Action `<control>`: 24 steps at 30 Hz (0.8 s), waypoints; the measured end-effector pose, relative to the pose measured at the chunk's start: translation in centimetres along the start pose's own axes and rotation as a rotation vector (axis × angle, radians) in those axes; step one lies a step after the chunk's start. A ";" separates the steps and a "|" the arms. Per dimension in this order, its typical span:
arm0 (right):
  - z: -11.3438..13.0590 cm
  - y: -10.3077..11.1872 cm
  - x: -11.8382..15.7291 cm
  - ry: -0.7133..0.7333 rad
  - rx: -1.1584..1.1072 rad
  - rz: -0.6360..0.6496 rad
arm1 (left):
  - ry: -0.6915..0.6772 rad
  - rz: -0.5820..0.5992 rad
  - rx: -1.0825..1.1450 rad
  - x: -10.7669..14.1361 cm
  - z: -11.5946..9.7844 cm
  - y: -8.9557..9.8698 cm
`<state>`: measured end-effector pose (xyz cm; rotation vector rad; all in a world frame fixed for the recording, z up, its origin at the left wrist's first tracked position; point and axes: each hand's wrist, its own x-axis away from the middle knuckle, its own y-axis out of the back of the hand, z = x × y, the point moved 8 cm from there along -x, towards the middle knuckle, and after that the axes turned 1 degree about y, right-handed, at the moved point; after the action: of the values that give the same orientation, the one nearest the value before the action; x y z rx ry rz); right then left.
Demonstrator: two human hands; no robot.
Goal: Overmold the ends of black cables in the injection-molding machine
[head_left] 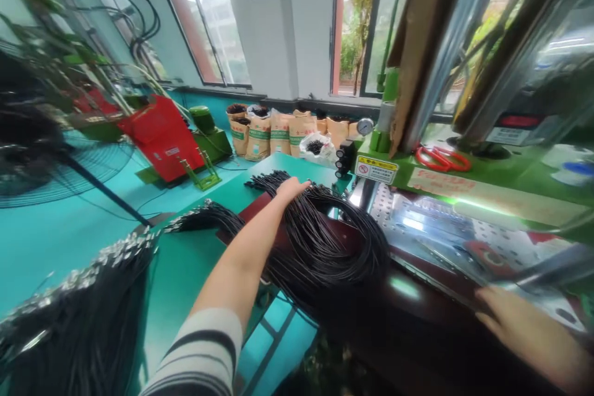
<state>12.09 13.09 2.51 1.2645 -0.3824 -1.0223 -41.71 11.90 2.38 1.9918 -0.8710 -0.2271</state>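
Observation:
My left hand (292, 188) reaches forward and wraps over a thick bundle of black cables (320, 235) near its far end. The bundle curves round in a loop on a dark reddish-brown board (408, 297), and its dark tips point away from me. At the lower right, my right hand (524, 328) is smeared by motion and hovers by the board's edge, close to a metal strip (431, 281). What its fingers do cannot be made out. A second bundle of black cables (208, 216) with shiny ends lies left of my forearm.
A large heap of black cables with silvery ends (83, 303) hangs at the left of the green table (174, 266). The green press (487, 185) stands on the right, with red-handled scissors (443, 159) on it. A fan (60, 130) and several paper sacks (281, 133) stand farther off.

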 end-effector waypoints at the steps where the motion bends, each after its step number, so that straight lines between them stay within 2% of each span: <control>1: 2.4 0.3 -1.1 0.061 0.022 0.012 | 0.022 -0.058 -0.038 -0.5 1.6 1.4; 3: 8.6 0.4 -3.8 0.199 0.031 0.068 | 0.098 -0.154 -0.098 -1.2 5.1 3.7; 5: 15.4 -0.1 -7.2 0.330 0.051 0.119 | 0.190 -0.189 -0.130 -1.6 8.1 4.8; 7: 21.3 -2.2 -10.9 0.421 0.127 0.216 | 0.260 -0.173 -0.139 -2.0 9.9 4.6; 9: 24.9 -5.4 -14.8 0.412 0.248 0.324 | 0.291 -0.147 -0.138 -2.8 10.2 3.7; 11: 25.7 -9.0 -18.4 0.292 0.330 0.436 | 0.303 -0.130 -0.137 -3.7 9.3 2.8; 13: 25.2 -12.1 -21.0 0.187 0.365 0.504 | 0.333 -0.114 -0.134 -4.7 7.9 1.9; 16: 23.7 -15.1 -22.7 0.119 0.370 0.552 | 0.437 -0.057 -0.173 -5.8 6.4 1.0; 21: 22.4 -16.3 -22.2 0.124 0.373 0.488 | 0.533 0.021 -0.261 -7.0 5.0 0.7; 24: 22.4 -16.3 -21.9 0.127 0.372 0.427 | 0.562 0.005 -0.145 -7.7 4.9 0.5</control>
<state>-22.90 17.83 0.88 1.4872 -0.7328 -0.5172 -49.92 13.47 -1.28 1.7809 -0.4810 0.2596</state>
